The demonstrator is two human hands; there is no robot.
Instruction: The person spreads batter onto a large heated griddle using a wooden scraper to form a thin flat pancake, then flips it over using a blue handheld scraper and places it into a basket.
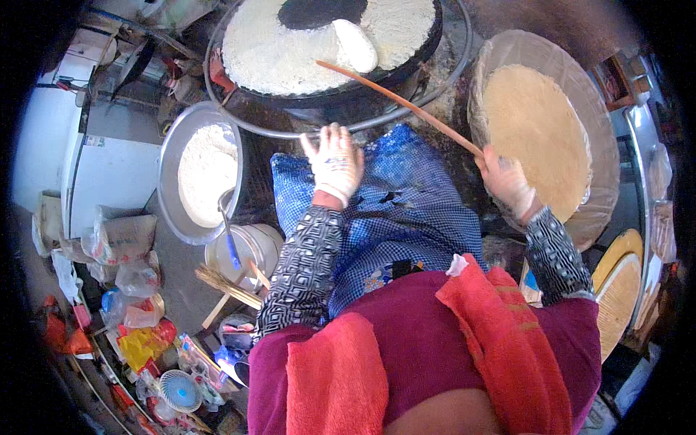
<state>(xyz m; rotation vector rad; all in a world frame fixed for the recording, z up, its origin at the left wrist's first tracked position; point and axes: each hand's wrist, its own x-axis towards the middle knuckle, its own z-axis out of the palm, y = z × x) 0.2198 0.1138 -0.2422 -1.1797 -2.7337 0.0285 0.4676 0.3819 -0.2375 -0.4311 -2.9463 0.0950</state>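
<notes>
My left hand (335, 163), in a pale glove, rests with fingers spread at the near part of a metal ring (279, 133) around a round dark griddle (317, 13). My right hand (504, 181), also gloved, grips a long wooden stick (406, 105) that reaches over the griddle to a white lump of batter or dough (357, 45). A thin pale layer (257, 51) covers much of the griddle around its dark middle. A blue checked cloth (402, 210) lies below my hands, over my front.
A metal basin (168, 181) of white batter or flour with a blue-handled ladle (230, 243) stands left, above a white bucket (268, 246) and straw brush (217, 283). A plastic-lined tub (605, 156) of tan material stands right, near round boards (616, 304). Bags and clutter (138, 333) fill the lower left.
</notes>
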